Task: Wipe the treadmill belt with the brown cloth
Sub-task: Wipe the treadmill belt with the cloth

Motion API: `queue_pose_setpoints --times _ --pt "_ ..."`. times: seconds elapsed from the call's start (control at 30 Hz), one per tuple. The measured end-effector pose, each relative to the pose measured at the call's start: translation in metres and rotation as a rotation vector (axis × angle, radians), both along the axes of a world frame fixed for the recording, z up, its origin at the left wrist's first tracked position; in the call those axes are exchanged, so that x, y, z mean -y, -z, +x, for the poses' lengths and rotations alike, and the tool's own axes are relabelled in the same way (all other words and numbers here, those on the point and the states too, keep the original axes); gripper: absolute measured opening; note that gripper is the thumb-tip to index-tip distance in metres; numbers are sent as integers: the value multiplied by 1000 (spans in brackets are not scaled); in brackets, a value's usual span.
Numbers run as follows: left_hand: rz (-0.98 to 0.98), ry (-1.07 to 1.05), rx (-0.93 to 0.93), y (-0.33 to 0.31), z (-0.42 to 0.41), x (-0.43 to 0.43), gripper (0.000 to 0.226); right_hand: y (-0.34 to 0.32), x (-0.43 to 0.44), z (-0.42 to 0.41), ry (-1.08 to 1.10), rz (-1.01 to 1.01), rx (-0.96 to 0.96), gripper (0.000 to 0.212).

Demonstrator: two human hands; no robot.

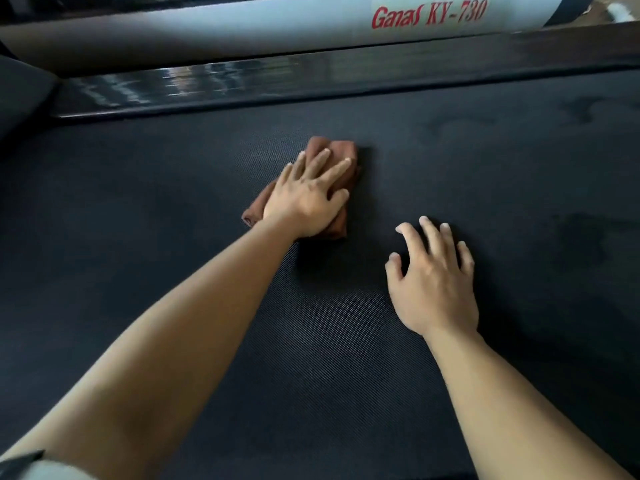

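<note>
- Right, the left hand (pixel 308 199) is flat on the brown cloth (pixel 341 157), palm down, fingers spread and pressing it onto the belt (pixel 329 341).
- It is not gripping: the fingers lie stretched over the top of the cloth, with no pinch or fist to be seen.
- The cloth is bunched and folded, and it sits about mid-belt, a little left of centre and closer to the far edge than to the camera.
- Bits of cloth poke out past the fingertips on the far side, and one corner sticks out near the wrist on the left.
- The right hand (pixel 433 282) is empty, fingers loosely splayed and slightly curled, low over the belt nearer the camera.
- Whether its fingertips actually touch the belt, I can't tell.
- The two hands are near each other but apart, with bare belt between them.
- The belt is dark and finely woven, and the texture catches light in the middle.
- Darker, patchy areas show on the right side of the belt.
- Beyond the belt runs a glossy black side rail (pixel 242 81), reflecting light.
- Behind that is a pale grey frame tube (pixel 242 32) with red lettering reading "Ganas KY-730".
- Both forearms are bare and reach in from the bottom of the view.
</note>
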State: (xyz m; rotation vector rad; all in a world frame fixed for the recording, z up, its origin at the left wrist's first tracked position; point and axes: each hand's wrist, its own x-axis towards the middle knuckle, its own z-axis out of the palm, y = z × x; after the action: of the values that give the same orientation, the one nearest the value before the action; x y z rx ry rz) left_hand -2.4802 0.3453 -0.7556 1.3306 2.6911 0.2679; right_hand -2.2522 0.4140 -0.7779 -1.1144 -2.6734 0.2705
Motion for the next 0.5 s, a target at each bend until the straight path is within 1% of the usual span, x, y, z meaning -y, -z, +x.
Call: queue_pose_setpoints --times 0.13,0.23,0.3,0.37,0.5 --pt "44 95 7 -1 53 57 58 0 -1 1 -1 -10 9 46" --pt "28 89 7 -1 75 119 58 0 -1 0 -4 -7 2 46" --pt "9 3 13 0 68 152 59 0 -1 0 -8 -9 -4 46" --pt "4 -119 33 0 48 166 59 0 -2 0 -7 -11 -6 46" --pt "8 -324 -2 3 1 143 57 1 -2 0 -3 -9 3 45"
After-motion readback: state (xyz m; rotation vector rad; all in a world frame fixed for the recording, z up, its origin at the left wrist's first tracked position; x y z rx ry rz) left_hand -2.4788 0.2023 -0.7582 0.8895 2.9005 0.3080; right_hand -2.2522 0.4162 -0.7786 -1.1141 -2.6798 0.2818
